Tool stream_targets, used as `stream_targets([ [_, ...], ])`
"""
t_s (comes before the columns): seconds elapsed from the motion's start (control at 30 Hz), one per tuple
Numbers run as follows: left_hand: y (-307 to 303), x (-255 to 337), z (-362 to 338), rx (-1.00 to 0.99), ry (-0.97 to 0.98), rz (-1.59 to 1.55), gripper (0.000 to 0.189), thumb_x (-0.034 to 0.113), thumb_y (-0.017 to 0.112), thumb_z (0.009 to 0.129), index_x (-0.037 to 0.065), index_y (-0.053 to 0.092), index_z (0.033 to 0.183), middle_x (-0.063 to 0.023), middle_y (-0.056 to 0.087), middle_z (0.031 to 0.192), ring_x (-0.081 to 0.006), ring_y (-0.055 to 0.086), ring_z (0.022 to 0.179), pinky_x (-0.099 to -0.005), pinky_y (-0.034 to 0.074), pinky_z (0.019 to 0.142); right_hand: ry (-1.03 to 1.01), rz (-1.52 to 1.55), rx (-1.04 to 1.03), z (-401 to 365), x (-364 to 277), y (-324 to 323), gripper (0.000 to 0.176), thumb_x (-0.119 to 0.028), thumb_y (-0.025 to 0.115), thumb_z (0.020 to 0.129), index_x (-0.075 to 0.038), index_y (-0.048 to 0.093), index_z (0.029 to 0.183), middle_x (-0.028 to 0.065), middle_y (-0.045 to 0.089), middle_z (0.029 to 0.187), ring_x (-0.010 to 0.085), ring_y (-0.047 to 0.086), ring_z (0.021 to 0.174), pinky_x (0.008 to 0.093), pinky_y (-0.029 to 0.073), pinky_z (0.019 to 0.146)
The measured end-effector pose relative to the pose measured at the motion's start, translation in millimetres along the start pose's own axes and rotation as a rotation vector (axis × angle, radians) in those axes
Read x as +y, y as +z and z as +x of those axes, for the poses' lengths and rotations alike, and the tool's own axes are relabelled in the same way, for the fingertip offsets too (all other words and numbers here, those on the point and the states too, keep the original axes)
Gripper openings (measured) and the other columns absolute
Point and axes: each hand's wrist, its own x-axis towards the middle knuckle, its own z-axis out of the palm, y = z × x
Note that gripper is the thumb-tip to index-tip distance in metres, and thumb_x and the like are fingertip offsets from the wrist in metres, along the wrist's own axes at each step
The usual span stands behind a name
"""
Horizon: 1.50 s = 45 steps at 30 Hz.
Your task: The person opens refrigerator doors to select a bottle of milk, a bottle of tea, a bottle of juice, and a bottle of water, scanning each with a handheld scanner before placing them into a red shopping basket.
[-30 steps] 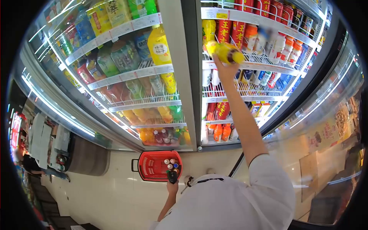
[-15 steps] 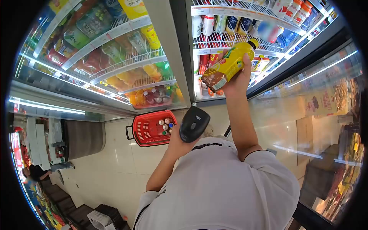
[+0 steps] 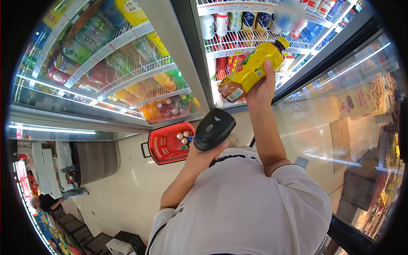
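My right hand (image 3: pixel 261 87) is closed around a yellow-labelled drink bottle (image 3: pixel 257 66) with a dark cap and brown contents. The bottle lies tilted, cap up to the right, with a white barcode patch at its lower end. In my left hand (image 3: pixel 202 158) is a black handheld barcode scanner (image 3: pixel 214 128), its head toward the bottle but apart from it. Past the scanner, on the floor, stands a red shopping basket (image 3: pixel 159 146) holding several capped bottles (image 3: pixel 185 138).
Ahead is an open drinks fridge with wire shelves (image 3: pixel 238 44) of cans and bottles. Its glass door (image 3: pixel 340 110) stands open on my right. A closed fridge (image 3: pixel 110 55) is on the left. A person (image 3: pixel 51 202) and a black crate (image 3: pixel 127 243) are at the lower left.
The bottle has turned slightly and shifted a little down and left. The scanner has tilted and risen slightly toward the bottle. Both hands keep their hold.
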Motion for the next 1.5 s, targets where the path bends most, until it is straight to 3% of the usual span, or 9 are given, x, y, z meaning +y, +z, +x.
stream_targets([
  [0.13, -5.5, -9.1, -6.4, -0.01, -0.043, 0.055, 0.025, 0.013, 0.079, 0.086, 0.004, 0.064, 0.104, 0.0007, 0.065, 0.081, -0.0074, 0.057, 0.064, -0.026, 0.047, 0.058, 0.017, 0.004, -0.034, 2.7, 6.3, -9.6, 0.047, -0.032, 0.057, 0.098, -0.004, 0.046, 0.133, 0.0151, 0.064, 0.115, 0.0282, 0.066, 0.099, 0.0427, 0.056, 0.086],
  [0.23, 0.9, -29.3, -18.6, 0.181, 0.066, 0.314, 0.056, 0.012, 0.084, 0.08, 0.001, 0.052, 0.124, -0.0087, 0.07, 0.112, -0.0164, 0.068, 0.102, -0.0329, 0.052, 0.091, -0.01, -0.199, 0.095, 5.8, 21.8, -27.9, 0.048, -0.008, 0.069, 0.09, -0.005, 0.048, 0.132, 0.009, 0.061, 0.115, 0.0212, 0.064, 0.1, 0.0363, 0.056, 0.084],
  [0.67, -17.5, -29.8, -27.8, -0.378, 0.501, 0.52, 0.038, 0.008, 0.079, 0.081, 0.001, 0.062, 0.114, -0.0082, 0.069, 0.101, -0.0184, 0.067, 0.089, -0.0317, 0.054, 0.081, 0.176, -0.656, 0.165, -93.2, 95.9, -126.2, 0.043, -0.022, 0.078, 0.086, -0.005, 0.059, 0.12, 0.0023, 0.065, 0.098, 0.0112, 0.063, 0.086, 0.0294, 0.052, 0.075],
  [0.83, -12.8, -43.0, -27.8, -0.397, 0.219, 0.358, 0.035, 0.009, 0.077, 0.077, 0.002, 0.063, 0.109, -0.0086, 0.069, 0.106, -0.0199, 0.068, 0.096, -0.0349, 0.053, 0.083, 0.045, -0.918, 0.045, -135.1, 97.5, -133.0, 0.051, -0.025, 0.083, 0.081, -0.004, 0.058, 0.121, 0.0046, 0.066, 0.102, 0.0147, 0.064, 0.093, 0.0323, 0.051, 0.084],
  [0.9, -2.3, -30.6, -15.4, -0.76, 0.344, 0.34, 0.047, 0.006, 0.075, 0.074, 0.001, 0.06, 0.118, -0.0108, 0.068, 0.106, -0.0226, 0.067, 0.1, -0.0356, 0.052, 0.087, 0.067, -0.968, 0.004, -149.0, 100.1, -143.7, 0.054, -0.026, 0.084, 0.08, -0.003, 0.058, 0.121, 0.0058, 0.066, 0.103, 0.0157, 0.063, 0.095, 0.0333, 0.051, 0.086],
  [1.1, 35.3, -29.3, 0.0, -1.016, 0.605, 0.25, 0.063, 0.028, 0.074, 0.079, 0.002, 0.054, 0.133, -0.0217, 0.022, 0.162, -0.0436, 0.016, 0.15, -0.0541, 0.022, 0.117, 0.261, -1.259, -0.048, -184.9, 90.1, -131.4, 0.063, -0.037, 0.087, 0.075, -0.005, 0.057, 0.122, 0.0084, 0.068, 0.101, 0.0146, 0.064, 0.093, 0.0322, 0.05, 0.085],
  [1.33, 36.3, -25.3, 12.6, -1.184, 0.628, 0.192, 0.074, 0.039, 0.071, 0.081, 0.002, 0.049, 0.141, -0.0219, 0.005, 0.167, -0.0428, -0.006, 0.153, -0.0549, 0.008, 0.12, 0.497, -1.129, -0.247, -200.4, 125.0, -157.8, 0.07, -0.04, 0.086, 0.077, -0.003, 0.055, 0.127, 0.0096, 0.067, 0.111, 0.0178, 0.063, 0.102, 0.0336, 0.05, 0.088],
  [1.4, 24.0, -31.1, 17.8, -1.104, 0.581, 0.279, 0.081, 0.037, 0.073, 0.079, 0.003, 0.045, 0.146, -0.0193, -0.002, 0.168, -0.0368, 0.005, 0.154, -0.0513, 0.015, 0.12, 0.487, -1.083, -0.306, -202.6, 128.3, -157.9, 0.071, -0.04, 0.086, 0.076, -0.003, 0.054, 0.128, 0.01, 0.067, 0.112, 0.0183, 0.063, 0.103, 0.0339, 0.049, 0.089],
  [1.5, 2.3, -28.9, 26.2, -0.98, 0.41, 0.246, 0.087, 0.028, 0.07, 0.085, 0.007, 0.025, 0.157, -0.0167, 0.045, 0.147, -0.0267, 0.044, 0.136, -0.0395, 0.036, 0.11, 0.458, -0.935, -0.433, -204.4, 135.4, -155.6, 0.073, -0.04, 0.086, 0.076, -0.003, 0.053, 0.13, 0.0109, 0.066, 0.115, 0.0201, 0.062, 0.107, 0.035, 0.048, 0.092],
])
